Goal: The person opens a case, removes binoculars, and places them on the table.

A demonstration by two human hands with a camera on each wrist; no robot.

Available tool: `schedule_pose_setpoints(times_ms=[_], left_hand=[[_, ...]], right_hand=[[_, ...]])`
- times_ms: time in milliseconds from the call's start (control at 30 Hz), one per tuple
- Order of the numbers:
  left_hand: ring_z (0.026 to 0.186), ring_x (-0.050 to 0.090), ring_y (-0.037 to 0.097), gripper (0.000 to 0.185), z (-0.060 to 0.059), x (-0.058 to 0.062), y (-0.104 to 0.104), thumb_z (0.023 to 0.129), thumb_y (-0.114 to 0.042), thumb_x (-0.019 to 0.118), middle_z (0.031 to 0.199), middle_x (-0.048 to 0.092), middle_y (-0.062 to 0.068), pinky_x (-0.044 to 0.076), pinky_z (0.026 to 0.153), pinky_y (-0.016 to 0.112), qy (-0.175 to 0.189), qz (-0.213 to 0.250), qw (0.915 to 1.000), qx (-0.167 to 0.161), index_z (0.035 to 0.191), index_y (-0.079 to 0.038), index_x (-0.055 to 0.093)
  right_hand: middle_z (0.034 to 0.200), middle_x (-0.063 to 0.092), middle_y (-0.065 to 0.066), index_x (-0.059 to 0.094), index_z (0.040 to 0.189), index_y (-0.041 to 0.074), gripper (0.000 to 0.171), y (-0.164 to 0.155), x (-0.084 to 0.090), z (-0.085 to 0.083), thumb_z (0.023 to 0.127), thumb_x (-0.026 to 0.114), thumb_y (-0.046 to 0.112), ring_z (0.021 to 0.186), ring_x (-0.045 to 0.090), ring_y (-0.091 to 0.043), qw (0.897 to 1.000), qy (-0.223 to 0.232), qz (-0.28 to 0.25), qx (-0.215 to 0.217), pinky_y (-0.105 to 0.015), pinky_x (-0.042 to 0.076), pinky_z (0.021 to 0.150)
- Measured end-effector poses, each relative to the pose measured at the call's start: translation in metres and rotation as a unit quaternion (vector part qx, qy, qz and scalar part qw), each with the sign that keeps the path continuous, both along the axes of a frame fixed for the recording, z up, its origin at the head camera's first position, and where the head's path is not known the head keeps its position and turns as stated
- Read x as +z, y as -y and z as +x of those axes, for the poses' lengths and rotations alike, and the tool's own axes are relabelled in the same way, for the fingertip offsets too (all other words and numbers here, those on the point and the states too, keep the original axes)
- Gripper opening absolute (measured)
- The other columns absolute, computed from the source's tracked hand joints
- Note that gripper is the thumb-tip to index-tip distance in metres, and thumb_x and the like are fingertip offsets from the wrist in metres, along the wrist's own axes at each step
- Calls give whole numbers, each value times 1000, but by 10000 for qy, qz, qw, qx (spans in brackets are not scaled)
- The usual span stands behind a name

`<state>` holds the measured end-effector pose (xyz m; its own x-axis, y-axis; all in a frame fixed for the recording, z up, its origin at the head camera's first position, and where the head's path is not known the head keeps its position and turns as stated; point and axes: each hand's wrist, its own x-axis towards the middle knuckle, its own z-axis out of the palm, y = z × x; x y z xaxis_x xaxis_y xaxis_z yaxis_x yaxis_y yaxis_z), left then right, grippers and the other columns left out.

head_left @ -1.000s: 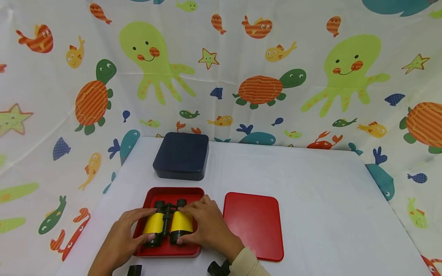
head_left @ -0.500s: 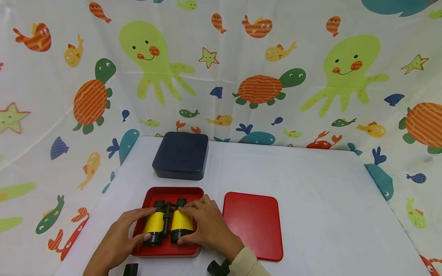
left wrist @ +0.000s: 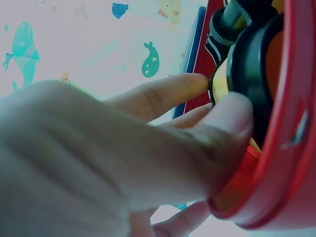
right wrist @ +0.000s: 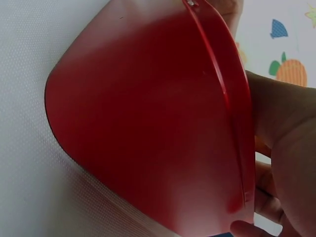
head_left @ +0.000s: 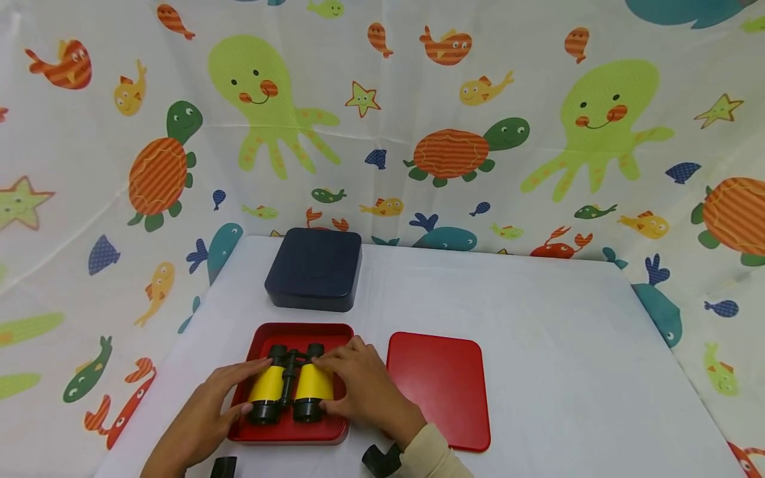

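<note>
Yellow and black binoculars (head_left: 289, 384) lie in an uncovered red tin (head_left: 287, 435), lens ends toward me. Along their left barrel my left hand (head_left: 206, 405) reaches over the tin's rim, fingers and thumb mostly straight, tips at the barrel's side. The left wrist view has its thumb touching the black lens end (left wrist: 252, 74). My right hand (head_left: 367, 392) curves its fingers over the right barrel, with the thumb by the lower end. In the right wrist view the tin's outer wall (right wrist: 148, 108) hides the binoculars and most of that hand's fingertips.
A flat red lid (head_left: 439, 392) lies right of the tin. Behind stands a dark blue tin (head_left: 313, 269). The table has a white cover (head_left: 550, 358), and a sea-animal curtain (head_left: 382, 119) hangs around its back and sides. Black wrist gear (head_left: 382, 459) sits below the right hand.
Both thumbs have drawn outward a little from the lens ends, showing more of the black barrels. The binoculars, tins and lid stay about where they were; the view shifts slightly.
</note>
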<state>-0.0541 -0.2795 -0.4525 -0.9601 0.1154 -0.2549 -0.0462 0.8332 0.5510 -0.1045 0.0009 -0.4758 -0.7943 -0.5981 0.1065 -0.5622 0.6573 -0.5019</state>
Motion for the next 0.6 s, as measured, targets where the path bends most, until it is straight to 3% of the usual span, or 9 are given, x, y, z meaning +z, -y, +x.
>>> schedule_pose_setpoints(times_ms=[300,600], left_hand=[[141,48,48,87,-1,2,-6,84,4,84,156,54,16,52,105,67,-40,-259,9997,-30,158,-27,51],[137,50,46,96,0,3,-16,75,10,88,150,59,18,49,105,72,-324,-650,9973,55,156,-26,53]], right_hand=[[137,71,11,66,146,29,69,1,2,1,82,89,37,112,48,-8,9995,-243,186,-17,-27,46,93],[131,73,8,68,143,25,69,3,1,3,79,90,35,108,47,-9,9986,-526,82,-60,-26,45,93]])
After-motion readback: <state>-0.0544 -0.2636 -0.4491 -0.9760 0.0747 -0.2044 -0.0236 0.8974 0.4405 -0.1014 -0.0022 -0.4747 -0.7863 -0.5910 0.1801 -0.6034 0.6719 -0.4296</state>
